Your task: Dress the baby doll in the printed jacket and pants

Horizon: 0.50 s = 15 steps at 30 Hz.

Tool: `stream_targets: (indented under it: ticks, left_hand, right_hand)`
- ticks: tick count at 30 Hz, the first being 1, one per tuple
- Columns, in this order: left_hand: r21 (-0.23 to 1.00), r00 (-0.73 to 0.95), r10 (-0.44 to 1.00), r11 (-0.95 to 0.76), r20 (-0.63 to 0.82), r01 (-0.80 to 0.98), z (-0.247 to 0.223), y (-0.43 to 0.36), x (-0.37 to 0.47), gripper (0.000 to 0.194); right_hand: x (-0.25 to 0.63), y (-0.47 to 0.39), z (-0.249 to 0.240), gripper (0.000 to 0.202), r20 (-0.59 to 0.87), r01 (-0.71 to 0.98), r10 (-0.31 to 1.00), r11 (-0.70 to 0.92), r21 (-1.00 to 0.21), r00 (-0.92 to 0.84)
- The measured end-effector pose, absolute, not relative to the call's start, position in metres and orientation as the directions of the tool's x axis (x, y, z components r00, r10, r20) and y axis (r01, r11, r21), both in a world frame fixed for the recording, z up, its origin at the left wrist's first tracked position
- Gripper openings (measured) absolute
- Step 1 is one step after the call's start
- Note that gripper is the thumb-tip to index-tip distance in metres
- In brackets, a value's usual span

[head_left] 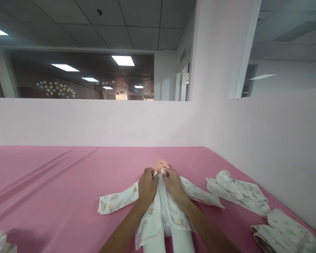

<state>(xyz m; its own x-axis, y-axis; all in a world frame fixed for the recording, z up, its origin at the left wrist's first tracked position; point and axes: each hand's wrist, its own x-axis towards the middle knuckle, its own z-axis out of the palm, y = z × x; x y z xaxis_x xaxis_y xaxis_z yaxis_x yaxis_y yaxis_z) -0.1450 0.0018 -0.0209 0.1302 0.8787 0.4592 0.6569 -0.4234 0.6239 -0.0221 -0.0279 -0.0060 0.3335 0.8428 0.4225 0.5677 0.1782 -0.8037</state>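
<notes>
While white legwear (183, 242) is seen nearest, over the legs of the doll (161, 164), the printed jacket (150, 225) is spread around the body, front open. Both sleeves are stretched outward; whether arms are inside cannot be told. Farther up, one collar edge each is pinched in the grip of the left hand (148, 184) and right hand (173, 182). Jacket judged placed, front closure not yet done. Doll laid on pink surface (68, 196), head just beyond hands.

Doll (160, 164) on sheet (65, 172); clothes (238, 191) right; wall (94, 123) behind.
</notes>
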Motion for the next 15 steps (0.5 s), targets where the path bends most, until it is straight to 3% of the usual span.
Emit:
stream_targets:
  ticks: [15]
  left_hand:
    - [0.609, 0.250, 0.822, -0.552, 0.511, 0.569, -0.029, 0.005, -0.147, 0.016]
  right_hand:
    - [-0.023, -0.040, -0.010, 0.031, 0.467, 0.482, 0.851, 0.314, -0.818, 0.239]
